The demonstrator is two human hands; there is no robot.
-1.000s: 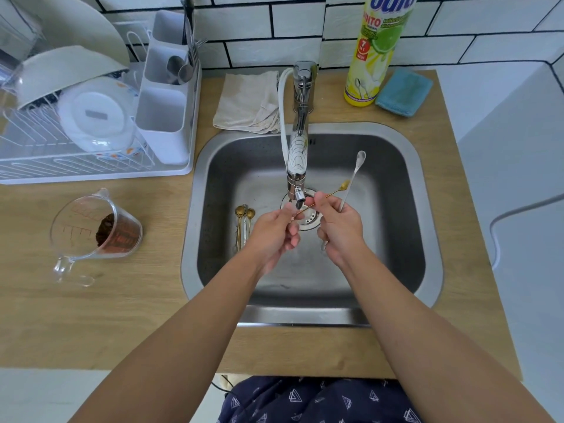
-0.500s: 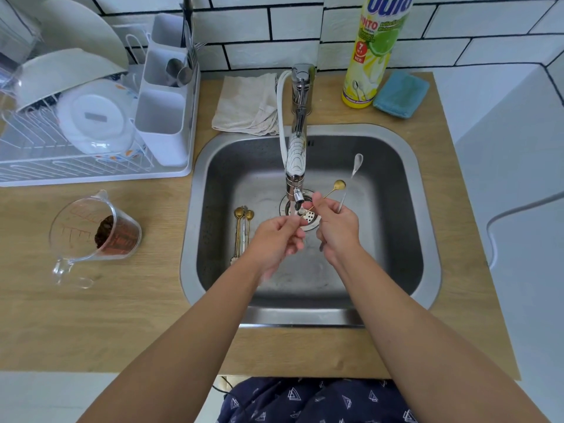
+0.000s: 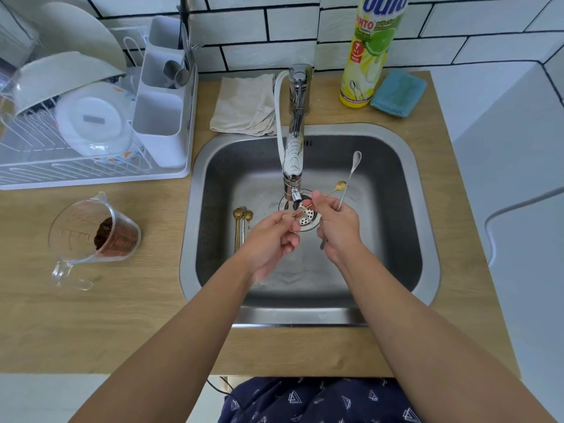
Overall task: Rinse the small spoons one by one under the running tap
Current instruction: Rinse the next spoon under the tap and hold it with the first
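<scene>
Overhead: yellow bottle (image 3: 370, 53) reading "PINTO", top cut off. Under tap (image 3: 293, 154), gold spoon (image 3: 323, 196) pinched by both left hand (image 3: 271, 239) and right hand (image 3: 337, 230), right also gripping silver spoon (image 3: 351, 175). Water stream hard to discern.

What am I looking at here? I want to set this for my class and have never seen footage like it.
There is no machine: a person wears a camera on the head, looking down at their own arms. Below is a steel sink with a tap. The left hand and right hand together pinch a small gold spoon under the spout. The right hand also holds a silver spoon. More gold spoons lie in the basin. A dish rack, measuring jug, cloth, soap bottle and sponge sit around it.
</scene>
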